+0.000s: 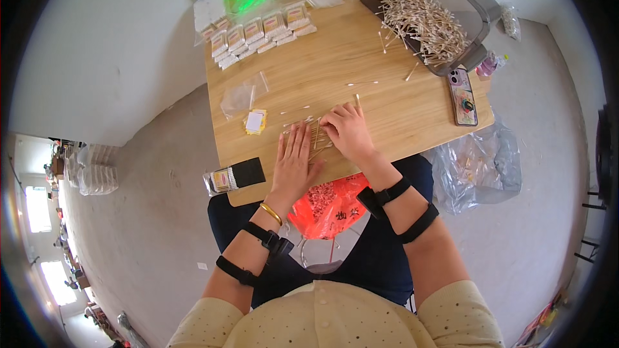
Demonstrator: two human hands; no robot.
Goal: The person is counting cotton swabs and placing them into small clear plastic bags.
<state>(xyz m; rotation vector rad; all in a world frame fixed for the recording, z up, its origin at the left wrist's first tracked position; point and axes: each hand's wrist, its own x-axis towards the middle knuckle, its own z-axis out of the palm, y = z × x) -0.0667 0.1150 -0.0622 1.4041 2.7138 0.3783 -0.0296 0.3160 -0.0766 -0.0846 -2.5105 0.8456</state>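
Note:
My left hand (295, 162) lies flat on the wooden table with its fingers stretched out, beside a small group of loose cotton swabs (316, 145). Across from it, my right hand (348, 132) is curled, its fingertips pinched at a cotton swab at the edge of that group. Another cotton swab (358, 100) sticks up past the right knuckles; whether the hand holds it I cannot tell. Farther off lie single swabs (362, 83). Left of my hands are a small stack of white and yellow cards (255, 122) and clear plastic bags (240, 98).
A grey plastic bin (480, 0) at the far right holds a heap of swabs (429, 26). Packed swab bags (255, 31) stand in rows at the far left. A filled pack (224, 180) rests on a black pad (248, 172). A phone (463, 100) lies near the right edge.

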